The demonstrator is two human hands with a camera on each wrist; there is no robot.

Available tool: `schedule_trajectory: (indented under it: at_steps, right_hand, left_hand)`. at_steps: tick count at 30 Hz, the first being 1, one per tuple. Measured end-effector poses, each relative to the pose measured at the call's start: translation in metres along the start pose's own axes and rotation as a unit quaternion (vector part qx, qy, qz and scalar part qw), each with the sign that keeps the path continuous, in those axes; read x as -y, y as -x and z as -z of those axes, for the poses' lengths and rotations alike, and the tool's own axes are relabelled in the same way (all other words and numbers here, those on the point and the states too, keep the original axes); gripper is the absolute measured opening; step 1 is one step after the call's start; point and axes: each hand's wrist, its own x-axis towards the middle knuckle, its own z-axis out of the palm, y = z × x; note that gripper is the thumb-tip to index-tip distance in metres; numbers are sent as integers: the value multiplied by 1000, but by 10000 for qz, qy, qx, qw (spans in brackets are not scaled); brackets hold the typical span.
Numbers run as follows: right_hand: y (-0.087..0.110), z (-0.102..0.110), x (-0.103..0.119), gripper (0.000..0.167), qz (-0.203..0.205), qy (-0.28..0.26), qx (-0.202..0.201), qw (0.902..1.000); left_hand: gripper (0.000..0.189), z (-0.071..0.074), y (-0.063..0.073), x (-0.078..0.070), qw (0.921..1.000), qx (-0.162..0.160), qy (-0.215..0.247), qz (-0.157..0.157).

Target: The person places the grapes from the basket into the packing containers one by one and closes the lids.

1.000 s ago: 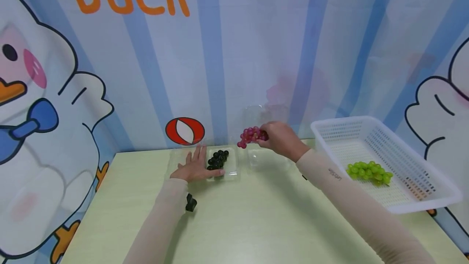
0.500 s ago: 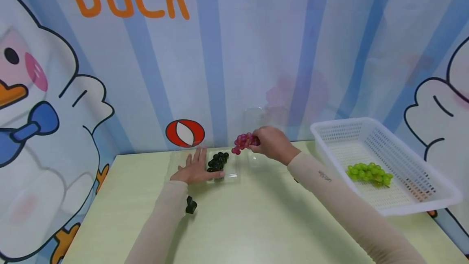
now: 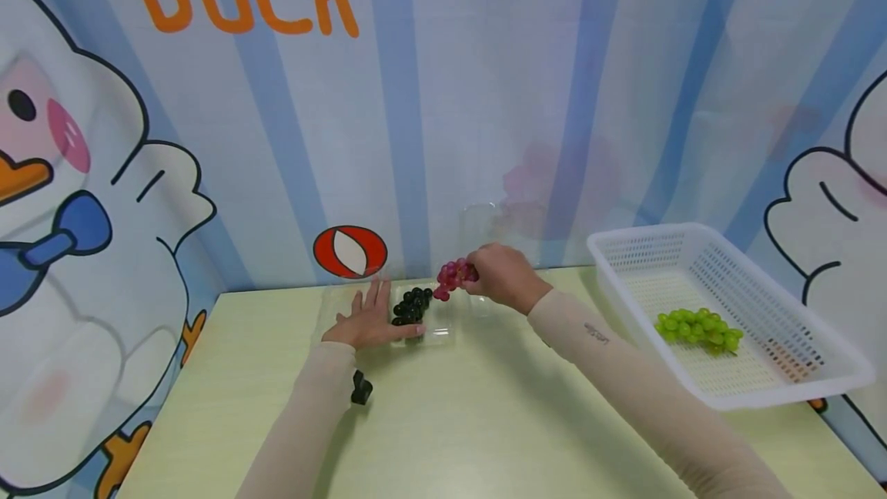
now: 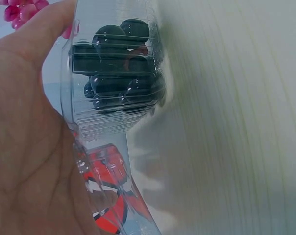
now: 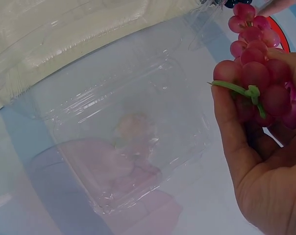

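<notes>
In the head view, a bunch of red grapes hangs from my right hand, gripped at its stem end. The right wrist view shows the fingers curled round the upper berries beside a green stem. Its lower tip overlaps the edge of a clear plastic box in which a bunch of black grapes lies. My left hand rests on this box's left side, fingers straight and spread, the thumb along the near rim. In the left wrist view the black grapes show through the ridged wall.
A second clear box stands to the right, its lid raised against the striped curtain. At the right is a white plastic basket with a bunch of green grapes. A small black object sits at my left wrist.
My right hand has moved left and slightly down with the red grapes, from over the second box toward the box with the black grapes. The left hand stays in place.
</notes>
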Motion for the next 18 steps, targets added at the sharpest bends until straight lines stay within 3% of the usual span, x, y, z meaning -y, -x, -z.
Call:
schedule_trajectory:
  at_steps: [18]
  right_hand:
    - [-11, -14, 12, 20, 13, 586, 54, 9983]
  left_hand:
    - [125, 4, 3, -1, 10000, 30, 33, -36]
